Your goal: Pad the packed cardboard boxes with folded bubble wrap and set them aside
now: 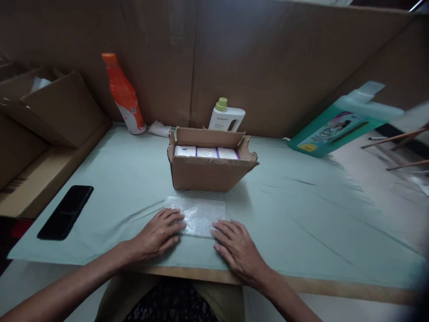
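A translucent sheet of bubble wrap (199, 217) lies flat on the cloth near the table's front edge. My left hand (161, 230) rests with fingers outstretched on its left side. On its right side lie the fingertips of my right hand (236, 248), the fingers slightly spread. Just beyond the sheet stands a small cardboard box (204, 174) with its flaps raised. Inside it are several white packets with purple edges (208, 152), packed in a row.
A black phone (66, 212) lies at left beside larger cardboard boxes (67, 112). Along the back stand an orange bottle (124, 96), a white bottle with a green cap (226, 117) and a big green jug (335, 125). A brown cardboard wall (261, 67) rises behind them.
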Demonstrator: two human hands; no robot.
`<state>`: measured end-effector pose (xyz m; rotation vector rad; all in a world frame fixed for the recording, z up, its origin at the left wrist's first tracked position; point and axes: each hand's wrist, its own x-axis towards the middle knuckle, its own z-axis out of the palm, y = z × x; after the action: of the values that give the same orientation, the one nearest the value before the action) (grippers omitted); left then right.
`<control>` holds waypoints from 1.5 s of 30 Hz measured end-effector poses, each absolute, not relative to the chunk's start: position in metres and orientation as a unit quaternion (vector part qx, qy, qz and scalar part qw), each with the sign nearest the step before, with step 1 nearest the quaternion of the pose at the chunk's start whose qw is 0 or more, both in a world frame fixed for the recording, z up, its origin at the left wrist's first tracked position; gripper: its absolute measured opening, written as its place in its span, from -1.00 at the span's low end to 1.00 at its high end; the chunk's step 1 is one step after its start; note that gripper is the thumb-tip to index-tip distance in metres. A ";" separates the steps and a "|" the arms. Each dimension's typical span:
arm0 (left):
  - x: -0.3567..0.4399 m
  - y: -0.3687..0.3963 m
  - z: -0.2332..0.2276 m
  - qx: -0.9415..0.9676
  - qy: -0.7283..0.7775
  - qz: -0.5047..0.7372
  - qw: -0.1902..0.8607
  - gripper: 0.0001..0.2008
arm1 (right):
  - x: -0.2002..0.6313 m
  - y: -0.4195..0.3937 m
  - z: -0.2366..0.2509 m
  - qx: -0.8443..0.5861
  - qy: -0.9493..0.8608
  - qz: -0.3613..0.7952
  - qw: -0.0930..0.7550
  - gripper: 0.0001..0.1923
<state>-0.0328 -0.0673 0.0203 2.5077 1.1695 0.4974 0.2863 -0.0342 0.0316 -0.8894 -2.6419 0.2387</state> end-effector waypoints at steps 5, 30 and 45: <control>-0.050 -0.057 0.011 0.777 0.583 0.213 0.105 -0.69 | 0.300 -0.019 0.021 -0.454 -0.860 0.062 0.225 -0.73; 0.014 -0.058 -0.007 0.681 0.679 0.236 0.142 -0.90 | 0.277 -0.014 -0.003 -0.497 -0.819 0.103 0.267 -0.83; -0.037 0.079 0.178 0.770 0.469 0.406 -0.148 -0.78 | 0.252 0.130 0.203 -0.400 -0.812 0.099 0.413 -0.89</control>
<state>-0.0372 0.0794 0.1781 2.6779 1.6316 1.4127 0.2523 0.1295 0.2028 -1.0061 -2.0426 0.2496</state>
